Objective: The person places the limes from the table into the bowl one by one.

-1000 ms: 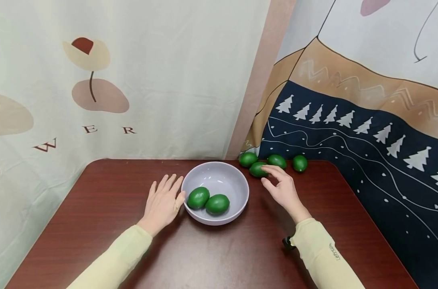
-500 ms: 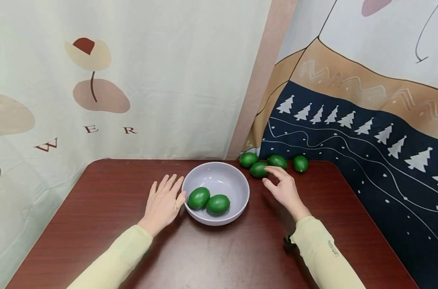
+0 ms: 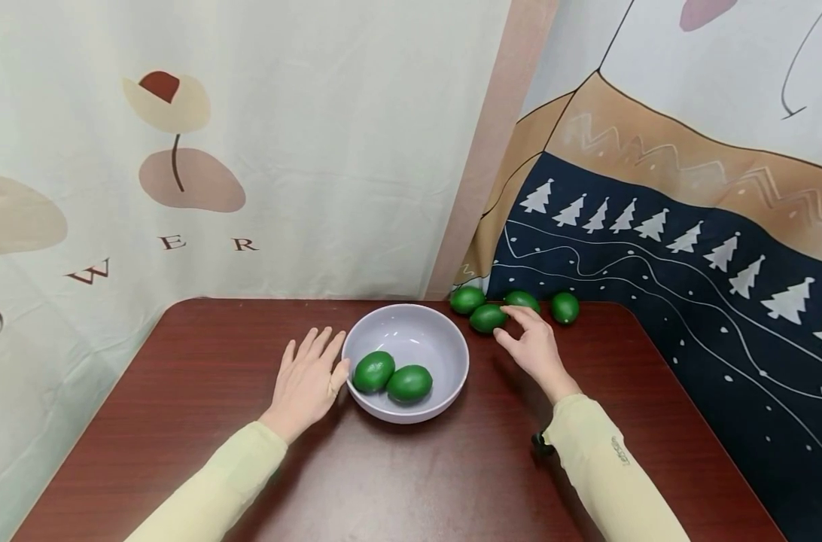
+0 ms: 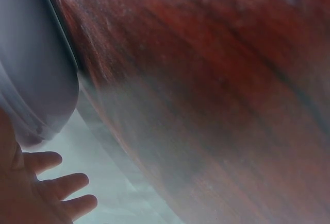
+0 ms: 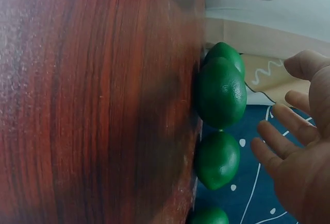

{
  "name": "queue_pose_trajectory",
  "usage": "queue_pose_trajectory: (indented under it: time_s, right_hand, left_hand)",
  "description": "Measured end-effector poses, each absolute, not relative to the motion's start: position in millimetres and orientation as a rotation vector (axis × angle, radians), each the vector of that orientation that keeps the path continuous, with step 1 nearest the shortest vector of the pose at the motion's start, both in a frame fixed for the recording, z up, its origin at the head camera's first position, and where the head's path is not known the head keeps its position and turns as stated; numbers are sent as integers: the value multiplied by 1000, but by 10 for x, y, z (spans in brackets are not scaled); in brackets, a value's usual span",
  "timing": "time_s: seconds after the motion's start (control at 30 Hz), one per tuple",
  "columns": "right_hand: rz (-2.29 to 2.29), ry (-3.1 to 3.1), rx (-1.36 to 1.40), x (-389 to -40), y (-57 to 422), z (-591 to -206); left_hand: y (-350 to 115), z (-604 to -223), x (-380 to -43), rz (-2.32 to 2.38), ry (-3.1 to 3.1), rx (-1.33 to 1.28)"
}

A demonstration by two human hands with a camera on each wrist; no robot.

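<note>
My left hand (image 3: 305, 384) is spread with its fingers straight, the thumb right at the left rim of a pale lavender bowl (image 3: 411, 331). Two green limes, one on the left (image 3: 373, 371) and one on the right (image 3: 409, 384), lie side by side in the bowl. Beyond its right side, my right hand (image 3: 536, 350) hovers with thumb and fingers apart, close by another lime (image 3: 487, 318). In the right wrist view that lime (image 5: 221, 92) stands apart from the open fingers. The left wrist view has the bowl's outer wall (image 4: 36, 54) above my left fingers.
Three further limes rest at the table's back edge: one behind the bowl's right side (image 3: 467, 299), one partly covered by my right fingers (image 3: 522, 299), and one farthest right (image 3: 564, 308). The dark red wooden table (image 3: 411, 482) ends against hanging printed curtains (image 3: 316, 150).
My right hand has shifted slightly away from me and to the right, beside the nearest lime. My left hand, the bowl and the limes have stayed put.
</note>
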State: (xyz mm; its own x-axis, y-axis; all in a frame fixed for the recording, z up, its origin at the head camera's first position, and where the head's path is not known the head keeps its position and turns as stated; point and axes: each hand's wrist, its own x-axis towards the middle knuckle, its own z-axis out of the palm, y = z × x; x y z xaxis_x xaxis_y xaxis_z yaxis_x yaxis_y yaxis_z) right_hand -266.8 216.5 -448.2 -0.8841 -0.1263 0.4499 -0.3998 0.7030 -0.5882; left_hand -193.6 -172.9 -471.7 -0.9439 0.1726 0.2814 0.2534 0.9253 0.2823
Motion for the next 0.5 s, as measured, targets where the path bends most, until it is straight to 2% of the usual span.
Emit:
queue_pose_trajectory:
  time_s: [0.5]
  right_hand:
    - [979,-2610,381,-2803,2118,-4482]
  left_hand:
    - [-1726,-4714,-1937,-470,-2831,-316]
